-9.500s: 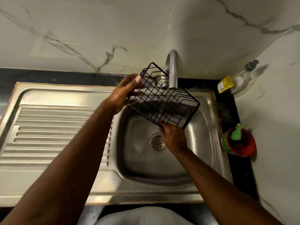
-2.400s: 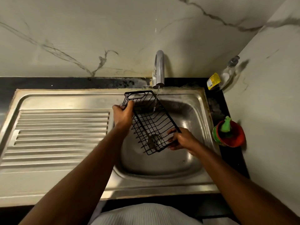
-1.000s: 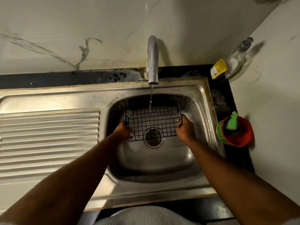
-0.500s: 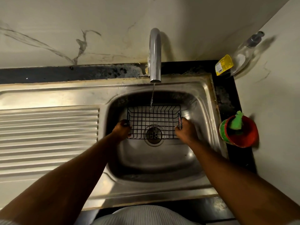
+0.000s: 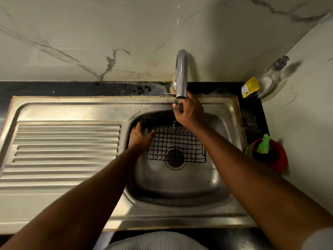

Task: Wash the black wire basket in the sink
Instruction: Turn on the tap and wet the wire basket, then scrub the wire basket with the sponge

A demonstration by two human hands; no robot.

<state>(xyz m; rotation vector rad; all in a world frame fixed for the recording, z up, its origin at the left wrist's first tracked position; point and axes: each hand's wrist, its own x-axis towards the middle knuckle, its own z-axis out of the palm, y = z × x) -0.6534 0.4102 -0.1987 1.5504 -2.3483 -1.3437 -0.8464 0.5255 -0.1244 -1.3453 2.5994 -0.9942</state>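
The black wire basket (image 5: 177,145) lies flat on the bottom of the steel sink (image 5: 180,188), over the drain. My left hand (image 5: 140,138) rests on the basket's left end, fingers spread and thumb across the rim. My right hand (image 5: 188,112) is off the basket, raised just under the tap spout (image 5: 181,74) in the thin water stream. Its fingers are loosely bent and hold nothing. My right forearm crosses over the basket's right end and hides part of it.
A ribbed steel draining board (image 5: 66,150) lies to the left of the basin. A clear soap dispenser bottle with a yellow label (image 5: 261,83) stands in the back right corner. A red bowl holding a green scrubber (image 5: 268,152) sits on the black counter at the right.
My right hand has let go of the basket's right end and risen to the tap spout. My left hand has loosened on the left end. The basket lies on the sink bottom.
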